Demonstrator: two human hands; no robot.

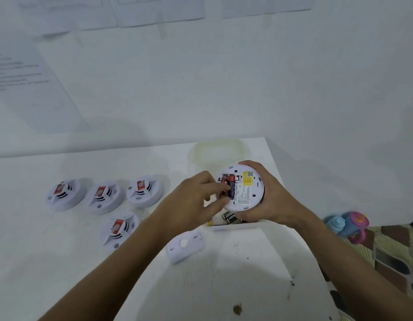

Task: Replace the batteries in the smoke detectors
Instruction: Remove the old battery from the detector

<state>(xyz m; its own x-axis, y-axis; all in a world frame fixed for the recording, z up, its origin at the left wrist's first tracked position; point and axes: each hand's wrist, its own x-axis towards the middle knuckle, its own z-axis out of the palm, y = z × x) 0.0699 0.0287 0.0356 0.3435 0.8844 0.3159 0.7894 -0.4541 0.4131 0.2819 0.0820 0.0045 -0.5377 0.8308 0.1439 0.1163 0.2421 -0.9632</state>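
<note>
My right hand (268, 200) grips a round white smoke detector (244, 193), turned back side up above the table's far right. Its open battery bay shows red and dark batteries (231, 183), and a yellow label sits beside them. The fingers of my left hand (196, 200) press into that bay, pinching at a battery. Just under the detector lie loose black batteries (229, 217). Several other white smoke detectors with red stickers (144, 191) rest face up on the left. A white mounting plate (185, 245) lies in front of my hands.
A clear plastic container lid (218, 150) lies at the table's (62, 262) far edge against the wall. Paper sheets hang on the wall. Right of the table, blue and pink cups (346, 224) sit on a patterned surface.
</note>
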